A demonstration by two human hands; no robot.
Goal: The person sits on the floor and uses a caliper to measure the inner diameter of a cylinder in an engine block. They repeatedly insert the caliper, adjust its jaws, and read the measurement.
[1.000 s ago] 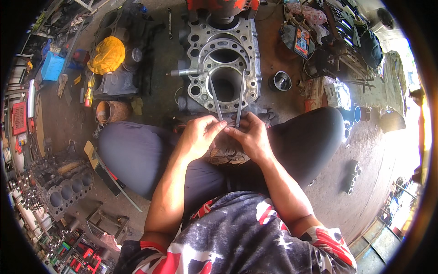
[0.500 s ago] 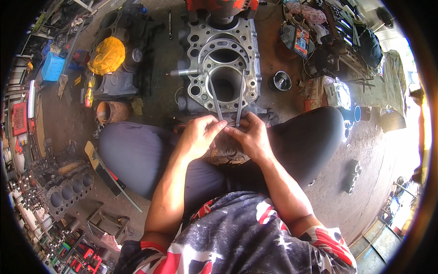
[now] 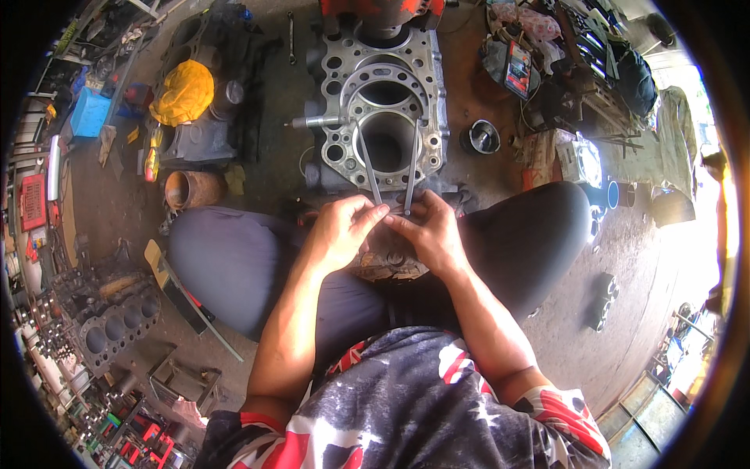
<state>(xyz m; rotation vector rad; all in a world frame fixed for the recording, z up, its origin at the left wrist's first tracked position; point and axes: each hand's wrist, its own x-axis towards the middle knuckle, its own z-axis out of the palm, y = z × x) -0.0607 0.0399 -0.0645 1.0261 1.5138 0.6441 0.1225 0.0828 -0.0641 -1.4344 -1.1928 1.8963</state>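
Note:
An engine block (image 3: 434,82) with large round cylinder bores stands on the floor in front of me. A big outside micrometer (image 3: 312,123) lies across its top, with its curved frame bowing away from me. My left hand (image 3: 342,232) and my right hand (image 3: 434,237) are closed side by side at the block's near edge. Between them they pinch the near end of a two-legged metal caliper (image 3: 366,160). Its long legs reach over the nearest bore, tips at the micrometer's two measuring faces; contact cannot be told. My fingers partly hide the caliper's near end.
An orange-red machine part (image 3: 383,9) stands over the block's far end. To the left are a yellow cloth (image 3: 184,94) and a rusty cylinder sleeve (image 3: 205,190). A round metal cup-like part (image 3: 483,138) lies to the right. A wrench (image 3: 292,39) rests at the far left.

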